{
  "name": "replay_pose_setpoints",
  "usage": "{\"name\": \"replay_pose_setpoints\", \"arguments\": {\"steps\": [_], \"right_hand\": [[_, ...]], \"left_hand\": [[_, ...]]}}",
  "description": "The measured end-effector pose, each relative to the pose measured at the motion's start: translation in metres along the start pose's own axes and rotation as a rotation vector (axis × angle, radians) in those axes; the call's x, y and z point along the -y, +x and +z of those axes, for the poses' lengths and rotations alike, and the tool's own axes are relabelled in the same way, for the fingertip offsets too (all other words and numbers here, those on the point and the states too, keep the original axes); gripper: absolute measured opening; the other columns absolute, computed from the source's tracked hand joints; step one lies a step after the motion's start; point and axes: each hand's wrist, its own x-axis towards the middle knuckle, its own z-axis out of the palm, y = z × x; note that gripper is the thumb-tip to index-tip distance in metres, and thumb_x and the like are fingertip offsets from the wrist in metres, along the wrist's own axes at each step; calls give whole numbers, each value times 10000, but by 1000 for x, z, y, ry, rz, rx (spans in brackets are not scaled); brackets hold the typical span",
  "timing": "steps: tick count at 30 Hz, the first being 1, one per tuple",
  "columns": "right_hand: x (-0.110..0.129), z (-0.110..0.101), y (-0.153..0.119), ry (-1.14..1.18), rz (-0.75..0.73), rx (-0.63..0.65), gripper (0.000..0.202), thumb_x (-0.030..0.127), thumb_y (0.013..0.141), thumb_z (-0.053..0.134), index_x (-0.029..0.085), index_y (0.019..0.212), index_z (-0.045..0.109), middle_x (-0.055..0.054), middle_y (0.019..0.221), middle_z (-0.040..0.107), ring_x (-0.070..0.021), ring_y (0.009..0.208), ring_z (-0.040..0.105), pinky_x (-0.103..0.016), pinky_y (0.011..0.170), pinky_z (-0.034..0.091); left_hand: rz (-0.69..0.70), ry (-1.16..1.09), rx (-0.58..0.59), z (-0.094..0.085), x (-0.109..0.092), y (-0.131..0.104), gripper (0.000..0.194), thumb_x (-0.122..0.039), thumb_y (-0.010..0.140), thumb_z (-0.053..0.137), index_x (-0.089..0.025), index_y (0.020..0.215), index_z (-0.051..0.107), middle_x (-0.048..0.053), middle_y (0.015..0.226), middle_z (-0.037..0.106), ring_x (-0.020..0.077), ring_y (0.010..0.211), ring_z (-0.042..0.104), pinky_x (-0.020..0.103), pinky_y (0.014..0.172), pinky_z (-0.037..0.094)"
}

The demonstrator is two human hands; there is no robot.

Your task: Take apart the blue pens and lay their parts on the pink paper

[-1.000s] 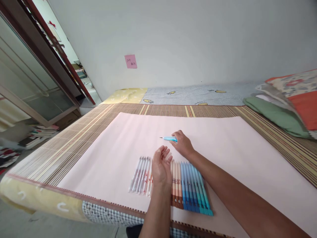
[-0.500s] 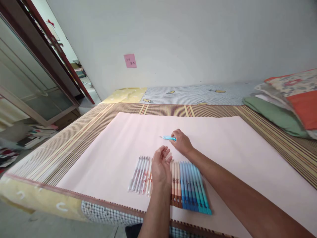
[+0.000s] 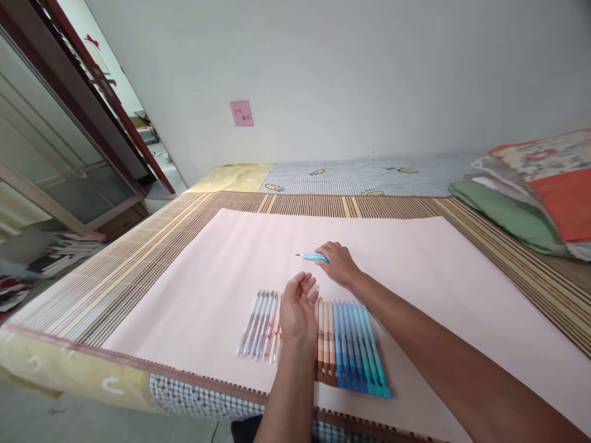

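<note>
My right hand point(image 3: 339, 261) is closed around a light blue pen point(image 3: 310, 256), low over a pale pink sheet point(image 3: 194, 295). The pen's dark, thin tip points left. Nearer to me, my left hand point(image 3: 298, 307) hovers over a row of pens with its palm turned up. Its fingers are loosely bent and apart, with nothing in them. Left of this hand lie several clear-white pens point(image 3: 257, 326) with reddish marks. On its right are several peach-and-brown pens point(image 3: 326, 338), then several blue-to-teal pens point(image 3: 357, 344). My left hand and forearm hide the middle of the row.
A striped mat point(image 3: 152, 246) lies under the sheet on the bed. Folded fabric, including a green cloth point(image 3: 508, 215) and an orange floral piece point(image 3: 563, 191), is piled at the right. A pink note point(image 3: 242, 113) is stuck to the wall behind.
The view has shifted very slightly. My right hand keeps hold of the blue pen, its fingers a little flatter over it. My left hand is nearly unchanged.
</note>
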Motion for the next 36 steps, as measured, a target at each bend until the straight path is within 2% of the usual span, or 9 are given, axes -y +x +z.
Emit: {"name": "replay_pose_setpoints", "arguments": {"steps": [4,12,22,36], "right_hand": [[3,4,6,13,8,-3,295,290,922,642,241,1209,683,-87,1198,692,-264,1104,569,-382,917,405],[11,6,14,49,-19,20,154,196,916,647,226,1052,714,-44,1083,706,-203,1010,603,-322,879,401],[16,11,11,54,10,-12,119,178,918,632,205,1023,682,-55,1076,703,-211,1000,598,-321,852,402],[15,10,10,65,22,-9,193,129,892,599,203,1049,683,-72,1113,702,-235,1034,596,-346,879,422]], "left_hand": [[-21,5,-14,1,0,-1,116,-202,821,660,-118,864,728,111,930,724,153,819,695,202,630,513],[-34,-14,-27,3,-1,-1,135,-185,869,617,-98,858,718,114,893,718,143,764,695,199,617,515],[-45,-23,-18,2,0,0,118,-184,839,636,-103,861,720,122,895,723,148,770,696,197,604,510],[-59,-8,-27,2,0,-1,124,-181,841,625,-101,858,717,123,901,721,151,776,694,202,602,511]]}}
